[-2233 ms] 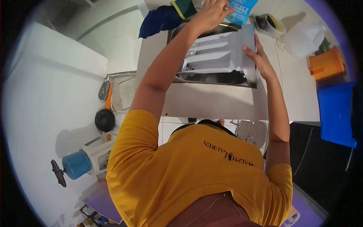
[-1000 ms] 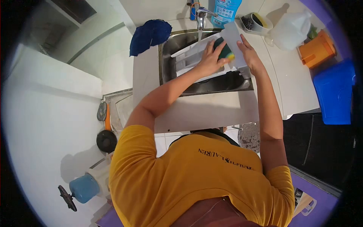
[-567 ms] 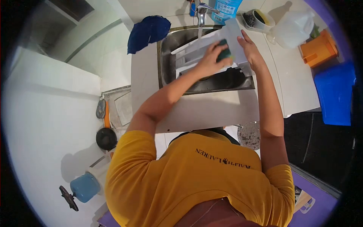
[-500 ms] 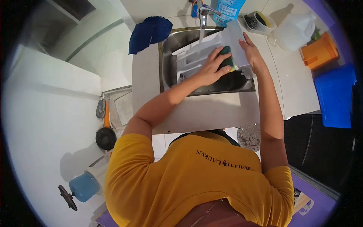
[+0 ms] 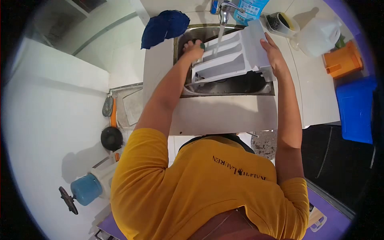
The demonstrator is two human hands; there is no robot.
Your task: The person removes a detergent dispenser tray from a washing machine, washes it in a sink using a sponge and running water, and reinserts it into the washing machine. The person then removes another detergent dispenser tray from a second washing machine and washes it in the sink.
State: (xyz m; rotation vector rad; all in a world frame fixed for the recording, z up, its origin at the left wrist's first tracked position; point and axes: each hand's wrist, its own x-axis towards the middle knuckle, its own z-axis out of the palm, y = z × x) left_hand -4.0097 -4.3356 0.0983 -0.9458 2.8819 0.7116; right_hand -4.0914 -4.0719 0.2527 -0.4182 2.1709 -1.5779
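Observation:
A white plastic drawer with several long compartments (image 5: 230, 64) lies tilted in the metal sink (image 5: 224, 89), under running water from the tap (image 5: 225, 14). At the drawer's left end, inside the sink, my left hand (image 5: 194, 51) has its fingers curled round a dark green scrub sponge (image 5: 202, 46), mostly hidden by the hand. My right hand (image 5: 273, 54) grips the edge of the drawer's broad front panel on the right, thumb and fingers on either side of it.
A dark blue cloth (image 5: 164, 29) lies on the counter left of the sink. Behind stand a blue pouch (image 5: 250, 9) and a plastic tub with scrubbers (image 5: 282, 25). To the right are a translucent jug (image 5: 319, 37), an orange container (image 5: 343, 60) and a blue bin (image 5: 356, 108).
My left hand has moved left with the sponge, from the drawer's front panel to its far left end. My right hand stays on the panel. The camera view has shifted slightly.

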